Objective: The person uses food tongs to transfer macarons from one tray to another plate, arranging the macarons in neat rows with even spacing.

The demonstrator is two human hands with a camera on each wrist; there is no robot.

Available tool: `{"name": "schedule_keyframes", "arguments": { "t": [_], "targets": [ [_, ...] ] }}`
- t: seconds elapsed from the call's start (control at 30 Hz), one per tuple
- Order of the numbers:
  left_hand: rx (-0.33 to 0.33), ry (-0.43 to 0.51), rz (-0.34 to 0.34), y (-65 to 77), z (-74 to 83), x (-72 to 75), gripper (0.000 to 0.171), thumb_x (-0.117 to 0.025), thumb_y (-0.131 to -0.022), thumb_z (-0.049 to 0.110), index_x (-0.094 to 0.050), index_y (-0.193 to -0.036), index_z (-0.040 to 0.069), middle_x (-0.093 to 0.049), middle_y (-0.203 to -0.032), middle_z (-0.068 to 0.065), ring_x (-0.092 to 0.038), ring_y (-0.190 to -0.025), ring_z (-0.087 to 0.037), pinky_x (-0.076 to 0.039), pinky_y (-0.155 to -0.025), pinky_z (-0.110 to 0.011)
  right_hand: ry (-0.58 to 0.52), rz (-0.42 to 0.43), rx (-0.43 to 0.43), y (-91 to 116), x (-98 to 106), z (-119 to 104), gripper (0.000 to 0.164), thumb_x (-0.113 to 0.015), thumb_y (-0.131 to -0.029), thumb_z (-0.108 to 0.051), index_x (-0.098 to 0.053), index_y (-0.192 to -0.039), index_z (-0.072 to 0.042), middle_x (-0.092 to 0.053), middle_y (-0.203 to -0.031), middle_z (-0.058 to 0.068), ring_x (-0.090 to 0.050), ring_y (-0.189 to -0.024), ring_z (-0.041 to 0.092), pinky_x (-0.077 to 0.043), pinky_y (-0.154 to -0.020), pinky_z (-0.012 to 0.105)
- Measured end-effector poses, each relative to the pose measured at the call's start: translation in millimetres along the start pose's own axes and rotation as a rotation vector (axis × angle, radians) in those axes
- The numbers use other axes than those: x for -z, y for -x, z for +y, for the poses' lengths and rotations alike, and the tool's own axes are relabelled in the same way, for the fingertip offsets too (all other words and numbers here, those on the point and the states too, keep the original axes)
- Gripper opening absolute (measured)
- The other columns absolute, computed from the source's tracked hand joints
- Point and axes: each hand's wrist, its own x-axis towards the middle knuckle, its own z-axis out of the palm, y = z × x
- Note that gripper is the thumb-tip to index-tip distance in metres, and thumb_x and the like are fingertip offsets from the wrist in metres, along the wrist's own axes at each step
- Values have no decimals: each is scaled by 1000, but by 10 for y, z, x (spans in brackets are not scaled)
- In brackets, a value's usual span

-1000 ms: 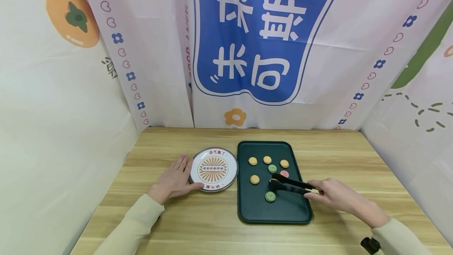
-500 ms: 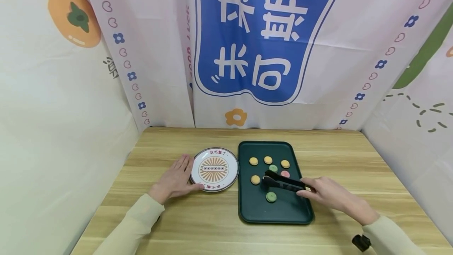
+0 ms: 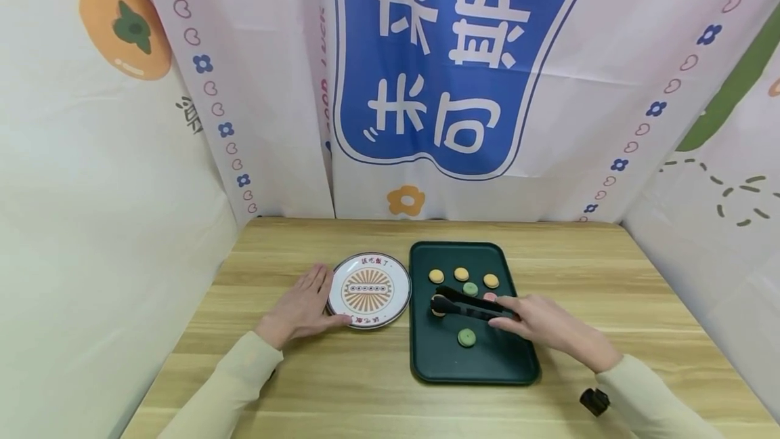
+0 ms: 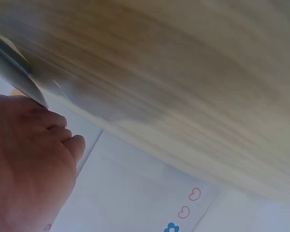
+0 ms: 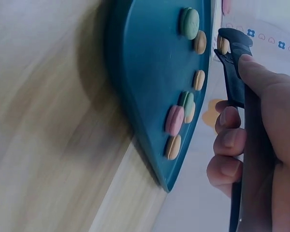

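"Looking down from the head view, what do you see?"

"The right hand (image 3: 542,320) grips black tongs (image 3: 472,305), their tips left of it, over the green tray (image 3: 487,368). The left hand (image 3: 302,307) lies with fingers extended against the plate (image 3: 368,290) just right of it, on the tabletop (image 3: 341,385)."

"And the left wrist view?"

"Plate edge beside the fingers. I can't tell how hard they press."

"The right wrist?"

"Fingers and thumb wrapped round the tongs, with a yellow macaron (image 5: 223,44) between the tips, ahead of the hand, off the tray. The pink macaron (image 5: 175,120) lies on the tray, left of the fingers."

"Tricky thing to carry?"

"Light, I'd guess, perhaps crumbly. Best nipped gently around its rim; squeezing hard might crack it or shoot it loose."
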Motion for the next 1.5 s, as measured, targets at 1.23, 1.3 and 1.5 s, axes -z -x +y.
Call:
{"name": "schedule_keyframes", "arguments": {
  "t": [1.23,1.3,1.5],
  "targets": [
    [9,29,9,16,-16,-16,113,-41,-85,81,-23,-152,-8,-20,-160,-27,-18,-150,-40,-22,-124,-50,-84,29,63,-807,-252,-395,38,-52,-97,-53,-63,-99,-17,-40,-58,-11,-41,-44,1,-30,-41,17],
    [8,32,5,16,-11,-16,113,-41,-85,81,-22,-152,-8,-20,-160,-27,-18,-150,-40,-22,-124,-51,-86,37,53,-834,-264,-402,41,-52,-97,-53,-64,-103,-15,-40,-59,-10,-41,-44,1,-29,-40,17],
    [7,34,-2,8,1,-31,113,-42,-85,80,-22,-152,-8,-20,-160,-27,-17,-151,-40,-22,-124,-50,-86,57,34,-909,-276,-417,41,-55,-96,-52,-65,-101,-13,-43,-60,-8,-44,-46,3,-34,-41,17]
  ]
}}
